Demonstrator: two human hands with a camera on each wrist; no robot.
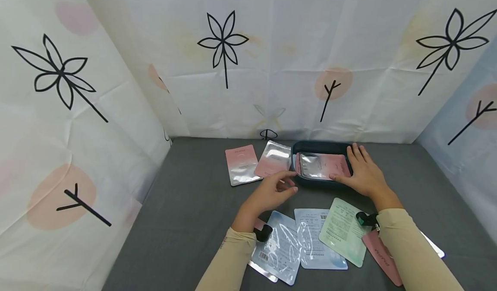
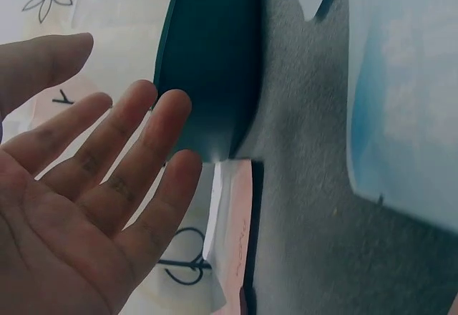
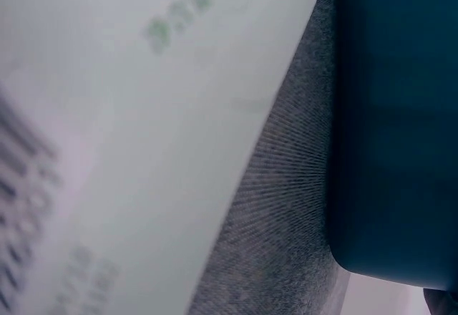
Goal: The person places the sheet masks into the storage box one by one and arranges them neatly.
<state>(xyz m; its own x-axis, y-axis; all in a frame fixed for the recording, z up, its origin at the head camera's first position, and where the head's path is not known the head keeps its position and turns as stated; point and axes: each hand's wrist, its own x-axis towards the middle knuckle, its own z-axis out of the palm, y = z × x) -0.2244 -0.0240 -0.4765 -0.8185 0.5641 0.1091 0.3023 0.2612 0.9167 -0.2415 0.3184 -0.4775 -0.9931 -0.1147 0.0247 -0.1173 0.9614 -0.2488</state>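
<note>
A dark teal box (image 1: 321,146) stands near the back wall, with pink and silver sachets (image 1: 324,166) lying in it. My right hand (image 1: 365,174) rests on the box's right side, fingers straight, thumb over the front rim. By the left front corner is my left hand (image 1: 270,196), its fingers loosely bent and holding nothing. In the left wrist view its fingertips are close to the box wall (image 2: 211,57); whether they touch it, I cannot tell. The right wrist view shows the box's outer wall (image 3: 397,129), but hardly anything of the hand.
Left of the box lie a pink-and-silver sachet (image 1: 242,165) and another sachet (image 1: 273,158) close against it. Nearer me are blue sachets (image 1: 320,239), a green sachet (image 1: 345,232) and a pink sachet (image 1: 382,256) partly under the right sleeve. Patterned cloth walls (image 1: 287,66) border the grey table (image 1: 186,222).
</note>
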